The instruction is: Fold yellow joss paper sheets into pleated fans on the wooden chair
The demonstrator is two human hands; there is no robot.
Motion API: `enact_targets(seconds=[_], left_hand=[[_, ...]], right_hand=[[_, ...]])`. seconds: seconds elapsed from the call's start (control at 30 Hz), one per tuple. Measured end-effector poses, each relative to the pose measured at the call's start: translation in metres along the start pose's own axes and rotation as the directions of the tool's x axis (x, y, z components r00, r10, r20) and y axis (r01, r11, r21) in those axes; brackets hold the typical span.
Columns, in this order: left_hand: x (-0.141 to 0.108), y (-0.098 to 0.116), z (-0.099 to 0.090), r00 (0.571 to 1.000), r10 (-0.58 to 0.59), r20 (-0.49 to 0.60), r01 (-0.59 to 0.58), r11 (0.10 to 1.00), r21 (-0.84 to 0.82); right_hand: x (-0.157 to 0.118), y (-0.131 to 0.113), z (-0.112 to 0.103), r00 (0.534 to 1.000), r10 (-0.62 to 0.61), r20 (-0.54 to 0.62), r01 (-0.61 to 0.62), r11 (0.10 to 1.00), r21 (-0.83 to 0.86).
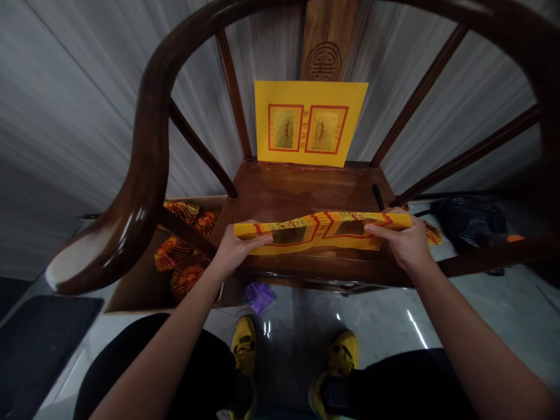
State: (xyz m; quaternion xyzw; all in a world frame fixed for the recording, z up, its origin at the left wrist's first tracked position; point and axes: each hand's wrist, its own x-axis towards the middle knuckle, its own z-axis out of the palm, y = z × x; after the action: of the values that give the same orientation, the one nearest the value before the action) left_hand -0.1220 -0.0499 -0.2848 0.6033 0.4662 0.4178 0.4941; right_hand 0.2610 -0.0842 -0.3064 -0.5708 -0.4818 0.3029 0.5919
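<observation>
Yellow red-bordered paper bundle point(315, 236), long axis running left-right across lower centre of frame, bowing mid-span, held over dark wooden chair seat point(306, 192). Left hand point(238, 248) pinches left end; right hand point(405, 242) pinches right end.

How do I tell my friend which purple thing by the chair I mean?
Find the dark wooden armchair. On the shiny grey floor just below its seat, above the yellow shoes, lies a small crumpled purple packet. It is the only purple thing there, right beside the brown cardboard box of orange paper rosettes.
</observation>
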Motion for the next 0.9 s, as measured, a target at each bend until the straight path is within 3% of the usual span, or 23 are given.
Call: enact_targets(seconds=[0.37,0.57,0.7,0.77,0.83,0.9], left_hand=[[0.003,0.011,-0.02,0.992,0.009,0.128,-0.017,0.998,0.064],[0.004,0.013,-0.021,0.985,0.011,0.171,-0.025,0.996,0.081],[0.004,0.009,-0.02,0.986,0.03,0.162,-0.042,0.997,0.07],[0.003,0.008,-0.02,0.989,0.028,0.148,-0.038,0.997,0.066],[0.001,0.008,-0.02,0.989,0.032,0.144,-0.042,0.997,0.064],[0.0,0.009,-0.018,0.987,0.047,0.155,-0.058,0.996,0.064]], right_hand=[[0.004,-0.01,-0.001,0.978,-0.089,0.188,0.088,0.996,0.016],[0.005,-0.026,-0.008,0.973,-0.015,0.23,0.074,0.965,-0.25],[0.007,-0.042,-0.011,0.959,-0.103,0.265,0.183,0.937,-0.298],[0.01,-0.049,-0.012,0.928,-0.193,0.32,0.322,0.846,-0.425],[0.012,-0.057,-0.008,0.873,-0.258,0.414,0.472,0.66,-0.585],[0.01,-0.07,0.006,0.807,-0.299,0.509,0.587,0.494,-0.641]])
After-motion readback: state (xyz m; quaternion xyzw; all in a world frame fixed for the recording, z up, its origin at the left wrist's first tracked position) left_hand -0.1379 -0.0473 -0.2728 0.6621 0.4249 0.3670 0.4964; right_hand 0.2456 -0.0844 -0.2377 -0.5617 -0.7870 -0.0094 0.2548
